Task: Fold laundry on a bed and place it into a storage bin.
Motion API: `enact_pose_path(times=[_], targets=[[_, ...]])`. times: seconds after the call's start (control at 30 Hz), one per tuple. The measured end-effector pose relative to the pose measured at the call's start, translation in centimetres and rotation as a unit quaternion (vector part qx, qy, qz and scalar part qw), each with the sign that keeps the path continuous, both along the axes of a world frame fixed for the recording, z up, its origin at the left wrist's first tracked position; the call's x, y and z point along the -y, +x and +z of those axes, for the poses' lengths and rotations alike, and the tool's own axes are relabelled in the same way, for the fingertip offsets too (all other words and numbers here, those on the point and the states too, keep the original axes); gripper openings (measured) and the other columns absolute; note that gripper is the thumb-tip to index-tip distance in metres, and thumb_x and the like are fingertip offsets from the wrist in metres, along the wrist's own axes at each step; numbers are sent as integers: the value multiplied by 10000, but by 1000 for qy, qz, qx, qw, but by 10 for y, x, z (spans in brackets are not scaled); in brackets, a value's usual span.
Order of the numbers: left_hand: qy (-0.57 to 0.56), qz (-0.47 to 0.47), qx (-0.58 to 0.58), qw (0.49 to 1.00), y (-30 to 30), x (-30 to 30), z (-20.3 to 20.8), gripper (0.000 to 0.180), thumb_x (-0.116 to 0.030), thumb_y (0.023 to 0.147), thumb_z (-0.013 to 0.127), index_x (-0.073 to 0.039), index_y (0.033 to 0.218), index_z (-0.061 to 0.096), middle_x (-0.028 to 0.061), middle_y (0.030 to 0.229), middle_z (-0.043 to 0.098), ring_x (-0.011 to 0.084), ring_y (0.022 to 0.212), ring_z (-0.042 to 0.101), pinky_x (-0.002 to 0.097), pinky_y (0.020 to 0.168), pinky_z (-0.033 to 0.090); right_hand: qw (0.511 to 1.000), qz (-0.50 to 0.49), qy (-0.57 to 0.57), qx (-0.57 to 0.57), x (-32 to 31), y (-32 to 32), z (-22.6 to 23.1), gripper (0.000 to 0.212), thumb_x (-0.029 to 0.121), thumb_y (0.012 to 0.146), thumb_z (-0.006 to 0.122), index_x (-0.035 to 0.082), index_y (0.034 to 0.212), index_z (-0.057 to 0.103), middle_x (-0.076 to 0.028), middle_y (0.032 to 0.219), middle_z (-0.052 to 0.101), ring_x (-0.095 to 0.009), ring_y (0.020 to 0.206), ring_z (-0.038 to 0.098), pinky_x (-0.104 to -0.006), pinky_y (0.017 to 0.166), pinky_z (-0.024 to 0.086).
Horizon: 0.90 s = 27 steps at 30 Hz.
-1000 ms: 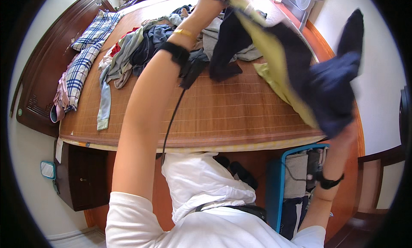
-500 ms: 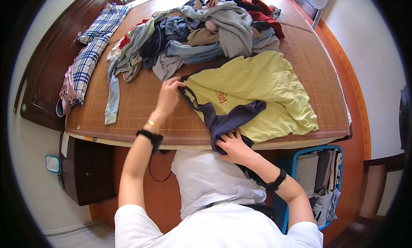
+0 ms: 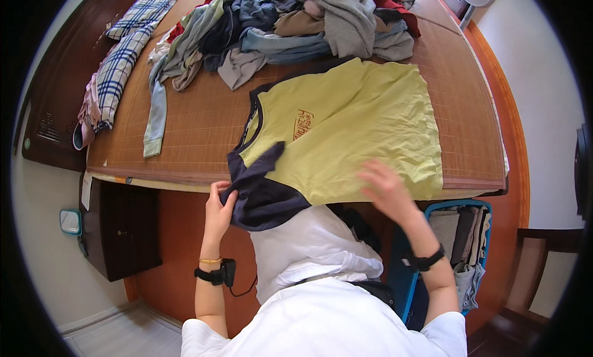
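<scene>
A yellow T-shirt [image 3: 352, 122] with navy sleeves, a navy collar and red lettering lies spread on the bed, its collar toward the left and its hem toward the right. The near sleeve hangs over the bed's front edge. My left hand [image 3: 219, 210] pinches this navy sleeve between thumb and fingers. Over the shirt's near side, close to the hem, is my right hand [image 3: 388, 190], slightly blurred, its fingers apart and holding nothing. Whether its fingertips touch the fabric cannot be made out.
A heap of mixed clothes [image 3: 290, 33] covers the far part of the bed mat [image 3: 191, 128]. Plaid fabric [image 3: 120, 73] lies along the left side. Below the bed's right front stands a blue basket [image 3: 407, 295] of folded clothes. A dark cabinet [image 3: 123, 233] stands at left.
The shirt has been pulled out flatter, so more of its front and lettering shows. My left hand went from the collar down to the near sleeve; my right hand left that sleeve and moved right.
</scene>
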<state>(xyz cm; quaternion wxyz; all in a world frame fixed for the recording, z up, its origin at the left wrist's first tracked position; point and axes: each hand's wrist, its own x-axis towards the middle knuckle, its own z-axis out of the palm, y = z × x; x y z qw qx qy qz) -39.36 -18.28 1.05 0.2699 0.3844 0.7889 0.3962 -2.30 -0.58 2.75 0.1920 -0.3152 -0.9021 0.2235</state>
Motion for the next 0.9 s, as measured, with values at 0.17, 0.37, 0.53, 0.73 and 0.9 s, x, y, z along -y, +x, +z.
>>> enact_pose_path(times=[0.17,0.37,0.53,0.73,0.9], targets=[[-46,-20,91,995,7,32,1,357,-251,926,657,56,1096,595,80,929,683,136,847,617,287,789,492,994,-62,-7,93,-1,83,2,495,118,744,766,109,1213,607,-125,1373,516,-346,1323,426,-460,1090,346],[121,-40,154,980,36,-5,32,260,-192,984,566,47,1074,616,27,933,664,79,865,562,250,783,476,975,-77,121,172,13,80,-4,597,31,688,728,153,1256,588,-92,1396,489,-338,1319,416,-459,1094,332],[133,-125,284,941,40,-44,77,273,-166,1004,526,17,1203,565,18,1046,634,79,952,548,233,838,459,985,-84,131,81,6,101,-16,446,-63,637,634,93,1055,636,-94,1148,593,-326,1109,534,-433,947,443],[19,-156,355,922,35,-10,93,392,-142,983,542,44,1324,490,41,1169,603,97,1039,543,248,932,435,982,-125,138,20,14,129,6,135,-72,653,561,20,753,561,-133,751,541,-335,768,554,-407,681,456],[-40,-125,439,889,20,33,123,402,-149,947,581,47,1292,517,73,1168,623,134,1059,576,266,945,446,990,-126,58,-6,19,144,35,75,-58,653,507,-8,694,544,-182,653,516,-358,637,554,-398,585,433]])
